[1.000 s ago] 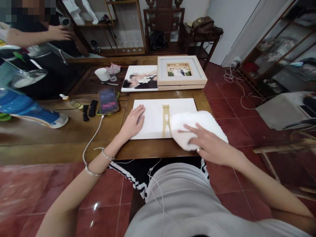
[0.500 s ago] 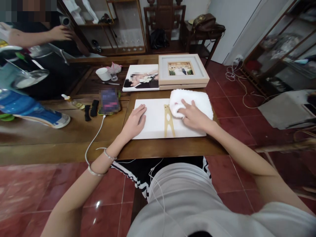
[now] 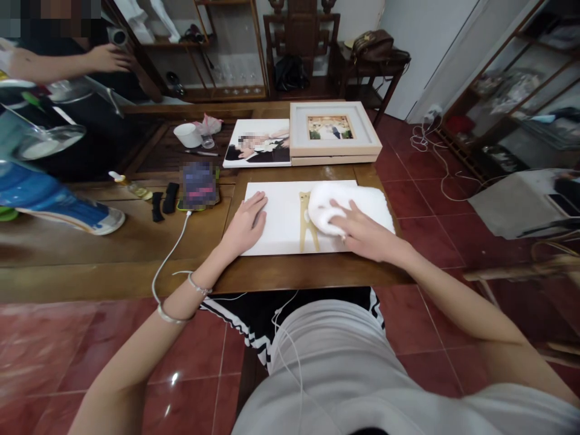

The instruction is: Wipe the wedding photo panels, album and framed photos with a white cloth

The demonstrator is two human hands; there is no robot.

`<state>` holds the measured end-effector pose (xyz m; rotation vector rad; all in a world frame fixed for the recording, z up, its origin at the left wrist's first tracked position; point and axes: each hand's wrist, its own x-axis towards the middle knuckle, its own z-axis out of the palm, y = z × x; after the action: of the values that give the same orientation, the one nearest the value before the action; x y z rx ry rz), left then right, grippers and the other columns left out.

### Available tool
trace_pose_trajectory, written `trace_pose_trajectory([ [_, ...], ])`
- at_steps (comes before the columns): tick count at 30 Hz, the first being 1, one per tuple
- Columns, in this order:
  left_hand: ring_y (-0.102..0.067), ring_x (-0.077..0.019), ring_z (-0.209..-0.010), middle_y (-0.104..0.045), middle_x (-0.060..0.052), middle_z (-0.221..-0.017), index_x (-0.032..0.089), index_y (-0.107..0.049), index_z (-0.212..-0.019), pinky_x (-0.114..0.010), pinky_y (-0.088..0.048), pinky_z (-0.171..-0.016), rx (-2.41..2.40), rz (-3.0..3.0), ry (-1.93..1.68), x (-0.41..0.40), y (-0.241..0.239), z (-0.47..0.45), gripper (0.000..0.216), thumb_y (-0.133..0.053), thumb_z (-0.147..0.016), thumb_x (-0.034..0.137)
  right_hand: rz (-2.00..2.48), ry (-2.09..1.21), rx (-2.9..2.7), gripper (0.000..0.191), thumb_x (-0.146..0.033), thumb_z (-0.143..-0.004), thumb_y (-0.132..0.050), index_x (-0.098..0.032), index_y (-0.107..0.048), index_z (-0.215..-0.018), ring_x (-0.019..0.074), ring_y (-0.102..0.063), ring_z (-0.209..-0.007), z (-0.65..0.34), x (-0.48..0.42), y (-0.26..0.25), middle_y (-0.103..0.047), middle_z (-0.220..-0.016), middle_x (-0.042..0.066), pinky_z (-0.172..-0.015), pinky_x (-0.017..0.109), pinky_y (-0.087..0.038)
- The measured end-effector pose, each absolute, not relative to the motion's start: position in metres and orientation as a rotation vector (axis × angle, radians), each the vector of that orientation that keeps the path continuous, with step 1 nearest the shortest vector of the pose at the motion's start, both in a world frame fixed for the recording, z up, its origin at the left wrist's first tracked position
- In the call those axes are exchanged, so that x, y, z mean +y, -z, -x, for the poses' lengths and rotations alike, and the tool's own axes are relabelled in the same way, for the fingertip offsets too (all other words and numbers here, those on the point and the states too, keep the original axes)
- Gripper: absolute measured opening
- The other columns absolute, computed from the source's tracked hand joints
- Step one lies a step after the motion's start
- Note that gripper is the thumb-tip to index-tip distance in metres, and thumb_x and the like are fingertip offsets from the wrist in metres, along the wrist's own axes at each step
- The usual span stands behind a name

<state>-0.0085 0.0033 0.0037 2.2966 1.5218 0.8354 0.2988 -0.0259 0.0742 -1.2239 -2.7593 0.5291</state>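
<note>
A flat white board point(image 3: 278, 220) with a pale yellow, long-legged figure point(image 3: 304, 211) on its face lies at the table's front edge. My left hand point(image 3: 246, 223) rests on the board's left end, fingers stretched out, holding nothing. On the right part of the board, my right hand point(image 3: 362, 232) grips a fluffy white towel point(image 3: 367, 199), its fingers pressed into the folds. The towel overlaps the right side of the yellow figure and hides the board's right end.
Behind the board lie a photo print point(image 3: 260, 144) and a framed picture point(image 3: 335, 136). To the left are a plugged-in phone point(image 3: 199, 186), black strips point(image 3: 170, 198), a small dropper bottle point(image 3: 131, 185), a white cup point(image 3: 187, 135) and a large blue bottle point(image 3: 49, 196). Another person's hand point(image 3: 113, 58) shows at the far left.
My right hand and the towel have moved toward me over the board, and the towel now covers more of the yellow figure's right side. My left hand stays in place.
</note>
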Motion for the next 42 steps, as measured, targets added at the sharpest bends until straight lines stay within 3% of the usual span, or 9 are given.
trace_pose_trajectory([
  [7, -0.044, -0.0305, -0.143, -0.053, -0.018, -0.148, 0.012, -0.06, -0.133, -0.057, -0.03, -0.119, 1.515, -2.283, -0.836, 0.003, -0.004, 0.009, 0.046, -0.041, -0.095, 0.031, 1.356, -0.388, -2.665, 0.054, 0.0, -0.081, -0.04, -0.011, -0.053, -0.132, 0.0404, -0.018, -0.151, -0.242, 0.028, -0.059, -0.042, -0.155, 0.019, -0.116, 0.074, -0.015],
  [10, -0.043, -0.0303, -0.143, -0.052, -0.018, -0.148, 0.012, -0.059, -0.133, -0.056, -0.029, -0.12, 1.515, -2.282, -0.823, 0.003, -0.003, 0.009, 0.046, -0.04, -0.095, 0.031, 1.293, -0.301, -2.79, 0.051, 0.0, -0.081, -0.045, -0.012, -0.059, -0.128, 0.0442, -0.016, -0.151, -0.231, -0.002, -0.061, -0.034, -0.16, 0.02, -0.113, 0.077, -0.016],
  [14, -0.042, -0.0303, -0.143, -0.051, -0.017, -0.15, 0.014, -0.058, -0.134, -0.057, -0.028, -0.12, 1.517, -2.285, -0.824, 0.004, -0.002, 0.01, 0.046, -0.04, -0.095, 0.03, 1.019, -0.257, -2.971, 0.04, -0.005, -0.082, -0.05, -0.015, -0.069, -0.116, 0.0481, -0.018, -0.149, -0.233, -0.061, -0.067, -0.036, -0.159, 0.021, -0.111, 0.079, -0.017],
  [18, -0.043, -0.0303, -0.143, -0.051, -0.018, -0.149, 0.012, -0.058, -0.134, -0.057, -0.029, -0.119, 1.521, -2.291, -0.827, 0.004, -0.001, 0.01, 0.046, -0.04, -0.095, 0.03, 0.811, -0.325, -3.06, 0.036, -0.007, -0.079, -0.054, -0.018, -0.072, -0.108, 0.0454, -0.024, -0.148, -0.243, -0.084, -0.073, -0.04, -0.157, 0.017, -0.112, 0.075, -0.024],
  [25, -0.042, -0.031, -0.143, -0.051, -0.018, -0.149, 0.012, -0.059, -0.134, -0.057, -0.03, -0.119, 1.508, -2.284, -0.826, 0.004, -0.002, 0.01, 0.046, -0.04, -0.096, 0.032, 1.027, -0.324, -2.878, 0.053, 0.002, -0.075, -0.047, -0.015, -0.063, -0.122, 0.0355, -0.023, -0.151, -0.246, -0.009, -0.068, -0.042, -0.157, 0.016, -0.116, 0.068, -0.023],
  [29, -0.042, -0.0305, -0.144, -0.051, -0.018, -0.149, 0.012, -0.059, -0.134, -0.056, -0.03, -0.12, 1.51, -2.282, -0.824, 0.004, -0.004, 0.009, 0.046, -0.04, -0.096, 0.032, 1.215, -0.262, -2.81, 0.053, 0.001, -0.08, -0.043, -0.011, -0.058, -0.13, 0.0379, -0.023, -0.151, -0.225, 0.031, -0.068, -0.044, -0.154, 0.019, -0.115, 0.07, -0.023],
  [33, -0.043, -0.0305, -0.143, -0.051, -0.019, -0.149, 0.012, -0.058, -0.134, -0.056, -0.03, -0.119, 1.515, -2.288, -0.81, 0.004, -0.003, 0.01, 0.047, -0.039, -0.096, 0.032, 1.3, -0.124, -2.869, 0.051, -0.003, -0.085, -0.045, -0.011, -0.057, -0.133, 0.0458, -0.021, -0.149, -0.2, 0.025, -0.066, -0.035, -0.159, 0.022, -0.112, 0.076, -0.019],
  [36, -0.043, -0.0304, -0.143, -0.05, -0.018, -0.15, 0.013, -0.057, -0.135, -0.057, -0.03, -0.119, 1.507, -2.294, -0.815, 0.004, -0.002, 0.011, 0.047, -0.04, -0.096, 0.032, 1.181, -0.078, -2.973, 0.047, -0.007, -0.086, -0.049, -0.011, -0.061, -0.131, 0.0496, -0.021, -0.148, -0.195, -0.009, -0.065, -0.033, -0.159, 0.025, -0.112, 0.077, -0.016],
  [42, -0.042, -0.0299, -0.143, -0.05, -0.018, -0.15, 0.011, -0.057, -0.136, -0.056, -0.03, -0.12, 1.5, -2.312, -0.818, 0.006, 0.001, 0.012, 0.046, -0.039, -0.095, 0.026, 0.788, -0.113, -3.098, 0.033, -0.014, -0.091, -0.048, -0.02, -0.073, -0.112, 0.0452, -0.033, -0.145, -0.215, -0.077, -0.073, -0.043, -0.155, 0.017, -0.111, 0.072, -0.028],
])
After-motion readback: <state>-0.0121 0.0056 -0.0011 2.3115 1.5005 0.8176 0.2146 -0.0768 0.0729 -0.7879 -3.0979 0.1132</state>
